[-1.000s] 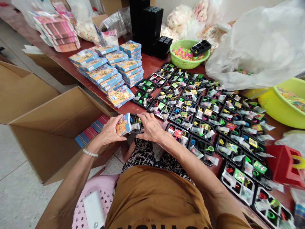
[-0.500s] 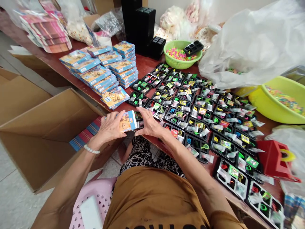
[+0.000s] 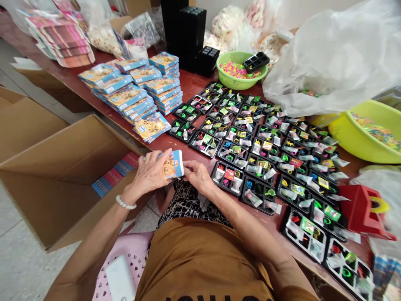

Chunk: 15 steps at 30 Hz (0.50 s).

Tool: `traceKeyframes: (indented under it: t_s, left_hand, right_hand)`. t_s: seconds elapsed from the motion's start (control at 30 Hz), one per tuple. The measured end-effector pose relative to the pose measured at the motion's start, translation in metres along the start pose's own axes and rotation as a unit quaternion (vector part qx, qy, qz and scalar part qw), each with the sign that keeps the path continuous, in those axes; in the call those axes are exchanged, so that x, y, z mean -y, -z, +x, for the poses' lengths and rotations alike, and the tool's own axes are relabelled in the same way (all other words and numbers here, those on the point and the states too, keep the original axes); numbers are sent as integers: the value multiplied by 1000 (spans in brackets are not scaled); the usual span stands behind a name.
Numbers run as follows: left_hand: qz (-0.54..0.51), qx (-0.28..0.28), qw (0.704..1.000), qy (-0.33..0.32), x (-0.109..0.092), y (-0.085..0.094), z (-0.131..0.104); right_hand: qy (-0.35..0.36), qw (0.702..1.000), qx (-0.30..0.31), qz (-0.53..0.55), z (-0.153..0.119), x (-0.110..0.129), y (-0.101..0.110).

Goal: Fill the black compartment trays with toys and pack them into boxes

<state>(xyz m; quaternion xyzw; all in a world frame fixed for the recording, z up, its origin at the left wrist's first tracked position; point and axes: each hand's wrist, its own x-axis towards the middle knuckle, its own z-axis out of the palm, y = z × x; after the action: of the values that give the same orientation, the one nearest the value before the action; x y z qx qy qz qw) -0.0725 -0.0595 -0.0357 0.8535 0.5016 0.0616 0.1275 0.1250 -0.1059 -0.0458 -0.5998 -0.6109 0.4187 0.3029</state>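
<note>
My left hand (image 3: 152,169) is wrapped round a small blue and yellow printed cardboard box (image 3: 171,164), held just off the table's front edge above my lap. At the box's right end, my right hand (image 3: 196,175) is closed, thumb and fingers pinched against the end edge. Its fingertips are partly hidden, so the flap there cannot be made out. Stacks of similar boxes (image 3: 127,98) stand beyond my left hand. To the right of my hands lie rows of black compartment trays (image 3: 205,143) holding small colourful toys and little packets.
An open carton (image 3: 40,200) with blue and red boxes inside stands at the left. A green basket (image 3: 236,83), a yellow tub (image 3: 351,142), plastic bags (image 3: 326,62) and a red tape dispenser (image 3: 360,209) are at the back and right. Black tray stacks (image 3: 191,37) rise behind.
The box and my left hand have shifted slightly right. My right hand, spread apart beside the box before, has closed in at the box's right end.
</note>
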Motion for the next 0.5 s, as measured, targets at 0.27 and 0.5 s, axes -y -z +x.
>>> traceKeyframes:
  t_s: [0.27,0.5]
  left_hand:
    - [-483,73,871,62,-46,-7,-62]
    - [-739,153,644,125,-91,-25,-100]
  right_hand:
    - [145,984,-53,-94,-69,34,36]
    - [195,975,14,-108,-104,27,45]
